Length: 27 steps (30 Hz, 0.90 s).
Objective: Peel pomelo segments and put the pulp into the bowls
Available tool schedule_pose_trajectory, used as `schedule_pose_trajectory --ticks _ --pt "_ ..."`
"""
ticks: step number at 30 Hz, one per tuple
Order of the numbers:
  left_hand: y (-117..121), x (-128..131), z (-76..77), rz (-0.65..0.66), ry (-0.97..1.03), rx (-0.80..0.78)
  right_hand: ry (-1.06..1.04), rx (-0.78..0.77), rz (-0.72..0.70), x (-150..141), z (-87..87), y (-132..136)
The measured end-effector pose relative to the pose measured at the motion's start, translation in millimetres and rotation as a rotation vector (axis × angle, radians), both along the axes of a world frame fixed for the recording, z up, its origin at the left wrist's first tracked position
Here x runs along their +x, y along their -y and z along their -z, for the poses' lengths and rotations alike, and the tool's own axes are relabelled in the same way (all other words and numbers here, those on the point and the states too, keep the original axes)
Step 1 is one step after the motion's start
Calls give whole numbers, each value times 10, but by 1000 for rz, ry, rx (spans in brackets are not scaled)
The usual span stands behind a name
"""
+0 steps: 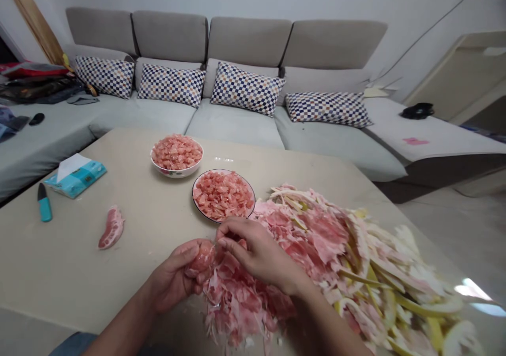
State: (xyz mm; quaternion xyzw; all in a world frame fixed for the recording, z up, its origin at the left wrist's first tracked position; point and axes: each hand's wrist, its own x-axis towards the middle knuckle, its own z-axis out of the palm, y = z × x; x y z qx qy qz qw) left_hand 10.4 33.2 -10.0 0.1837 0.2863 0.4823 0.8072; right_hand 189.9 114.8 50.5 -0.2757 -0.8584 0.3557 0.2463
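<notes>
My left hand (177,274) is closed around a peeled pink pomelo segment (201,257), low over the near side of the table. Against its right end, my right hand (253,248) pinches with thumb and forefinger; what lies between the fingertips is too small to make out. Just beyond my hands a dark-rimmed plate (252,191) holds pink pomelo flesh. Farther back, a white bowl (177,173) is heaped with more of it. Below and right of my hands spreads a pile of pink membrane and pomelo peel (316,240). One unpeeled segment (112,228) lies to the left.
At the table's (158,208) left are a teal-handled knife (44,203) and a blue tissue pack (77,175). Behind the table stands a grey sofa (169,39) with checkered cushions (247,88). Peel strips reach the right edge.
</notes>
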Motion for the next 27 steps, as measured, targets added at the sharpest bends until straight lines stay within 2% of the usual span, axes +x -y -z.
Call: schedule_pose_trajectory --ticks 3,6,9,11,15,19,23,27 --pt "-20 15 -37 -43 -76 27 34 34 -3 11 8 10" --pt "-30 20 -83 -155 -195 57 45 29 7 47 -18 5" --pt "-27 21 -94 -231 -268 50 5 58 75 69 4 -65" --pt "-23 27 -81 -255 -289 45 -58 115 175 68 89 -162" --pt "-23 53 -53 -282 -300 52 -143 266 378 72 372 -400" --pt "-27 69 -55 -294 -305 52 -72 373 424 99 545 -522" --pt "-22 59 -50 -313 -368 73 -45 385 483 89 455 -447" --pt "-10 39 -35 -346 -490 104 -109 132 313 33 189 -205"
